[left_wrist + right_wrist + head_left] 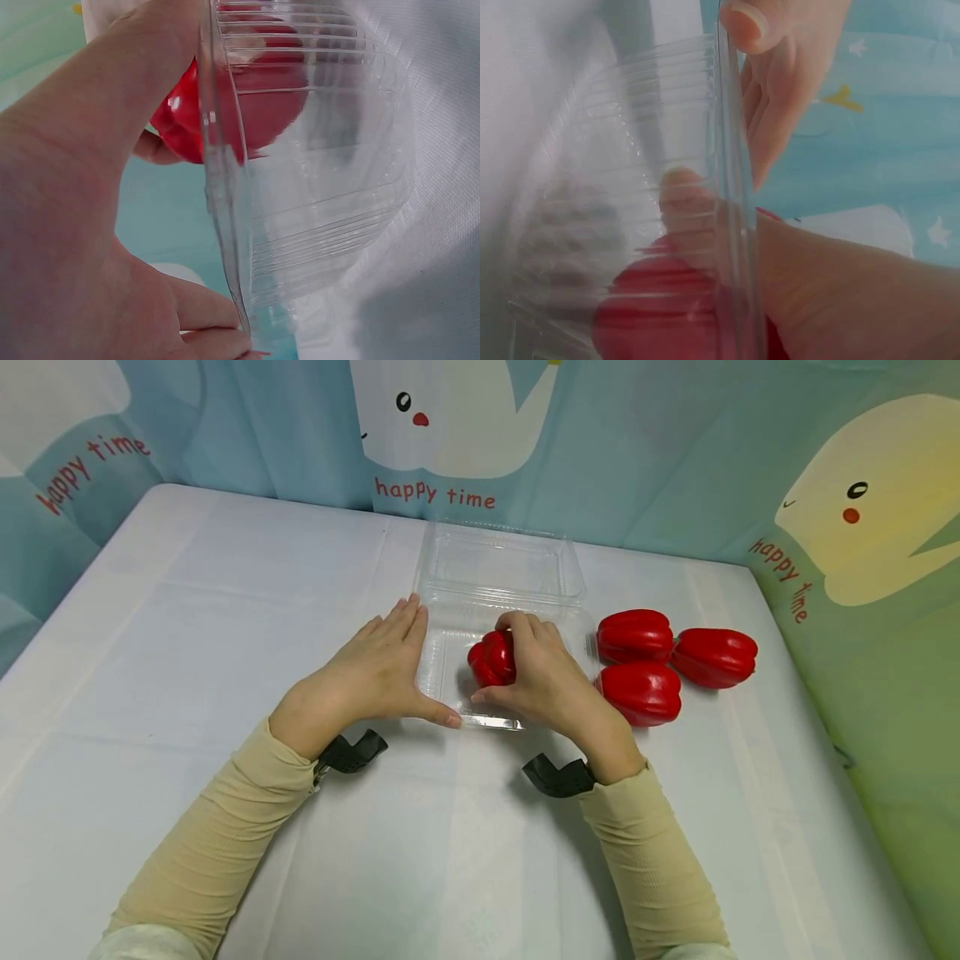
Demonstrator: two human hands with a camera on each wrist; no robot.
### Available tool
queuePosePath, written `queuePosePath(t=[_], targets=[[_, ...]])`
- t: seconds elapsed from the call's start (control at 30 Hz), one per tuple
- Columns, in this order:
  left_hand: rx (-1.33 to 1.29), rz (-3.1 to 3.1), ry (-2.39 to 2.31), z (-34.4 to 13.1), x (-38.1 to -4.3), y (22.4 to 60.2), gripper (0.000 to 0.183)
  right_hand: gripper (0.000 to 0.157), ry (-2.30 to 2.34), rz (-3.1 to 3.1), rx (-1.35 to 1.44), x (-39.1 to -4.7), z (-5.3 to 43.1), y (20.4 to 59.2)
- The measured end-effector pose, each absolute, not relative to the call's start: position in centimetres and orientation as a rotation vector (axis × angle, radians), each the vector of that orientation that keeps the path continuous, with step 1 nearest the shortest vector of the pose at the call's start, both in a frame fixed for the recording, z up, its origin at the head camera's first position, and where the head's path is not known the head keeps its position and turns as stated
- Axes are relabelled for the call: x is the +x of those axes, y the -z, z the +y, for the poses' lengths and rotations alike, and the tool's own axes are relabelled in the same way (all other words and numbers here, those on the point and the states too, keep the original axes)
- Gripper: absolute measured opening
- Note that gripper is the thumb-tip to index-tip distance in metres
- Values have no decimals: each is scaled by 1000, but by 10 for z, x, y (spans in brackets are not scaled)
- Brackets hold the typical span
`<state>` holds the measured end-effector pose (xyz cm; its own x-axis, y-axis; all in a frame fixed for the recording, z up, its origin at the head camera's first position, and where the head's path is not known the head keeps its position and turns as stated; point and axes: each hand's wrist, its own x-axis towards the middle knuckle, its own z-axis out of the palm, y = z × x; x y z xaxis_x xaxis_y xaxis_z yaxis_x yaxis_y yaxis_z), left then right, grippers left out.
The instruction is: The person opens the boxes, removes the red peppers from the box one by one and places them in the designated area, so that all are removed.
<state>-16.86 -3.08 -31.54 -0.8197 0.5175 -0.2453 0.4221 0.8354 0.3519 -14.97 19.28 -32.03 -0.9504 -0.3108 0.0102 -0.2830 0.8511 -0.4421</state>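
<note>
A clear plastic clamshell box (450, 681) lies on the table with its lid (495, 564) folded back toward the curtain. My right hand (551, 677) reaches into the base and grips a red bell pepper (491, 658), thumb on the near side and fingers over the far side. Through the box wall in the right wrist view, the pepper (656, 311) and thumb show low inside. Along the left rim, my left hand (375, 672) rests with straight fingers, its thumb stretched across the near left corner. In the left wrist view its fingers touch the rim (225, 180).
Right of the box lie three more red bell peppers: one at the back (635, 636), one in front (641, 693), one farther right (715, 657). The near ones sit close against the box's right side. A printed curtain (630, 460) hangs behind the white-covered table (187, 693).
</note>
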Motion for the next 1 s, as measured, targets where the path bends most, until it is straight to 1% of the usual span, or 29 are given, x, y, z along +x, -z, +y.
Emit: queuePosePath(t=[0.33,0.53,0.7,1.0], targets=[[720,2691,-410,-32,-169,313,142,75,872,2966,-434,-149,197,308],[721,2705,-398,-33,-170,312,143,73,788,2988,-506,-150,200,307],[720,2708,-395,-34,-171,311,143,74,736,2995,-569,-150,203,304],[704,2684,-416,-31,-168,316,142,73,709,3050,-493,-136,213,290]])
